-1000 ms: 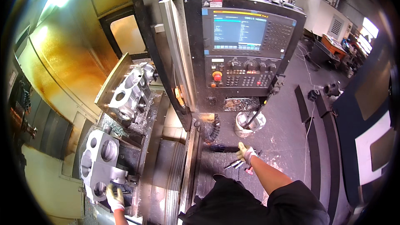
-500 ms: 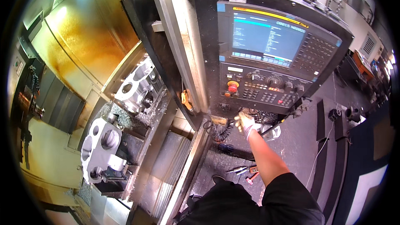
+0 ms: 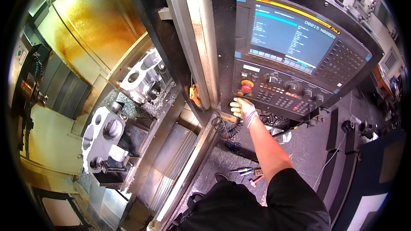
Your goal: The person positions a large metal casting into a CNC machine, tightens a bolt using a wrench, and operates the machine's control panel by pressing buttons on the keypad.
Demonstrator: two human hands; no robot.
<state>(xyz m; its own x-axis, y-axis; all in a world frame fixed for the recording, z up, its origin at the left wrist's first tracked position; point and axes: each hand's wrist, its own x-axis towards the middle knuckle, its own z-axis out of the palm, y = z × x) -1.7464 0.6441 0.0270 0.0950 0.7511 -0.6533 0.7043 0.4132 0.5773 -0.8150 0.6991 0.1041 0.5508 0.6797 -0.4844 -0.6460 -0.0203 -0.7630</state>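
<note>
My right hand (image 3: 242,108), in a pale glove with a pinkish cuff, is raised at the lower left corner of the machine's control panel (image 3: 280,89). Its fingers stretch left, apart, with nothing seen in them. Just above it sits the red emergency stop button (image 3: 246,86); I cannot tell whether the fingertips touch the panel. A bit of my left hand (image 3: 153,225), gloved, shows at the bottom edge by the machine's sill; its fingers are too cut off to read. Two grey metal castings (image 3: 102,134) are fixtured inside the machine on the left, among metal chips.
A lit screen (image 3: 291,34) fills the panel's upper part. The door edge post (image 3: 188,38) stands between panel and machine. Below my right hand hang a coiled black hose (image 3: 224,130) and cables. A small red-headed hammer (image 3: 257,181) and other tools lie on the floor.
My right hand has risen from below the panel toward its lower left corner, fingers spreading. The view has shifted, and a bit of my left hand now shows at the bottom.
</note>
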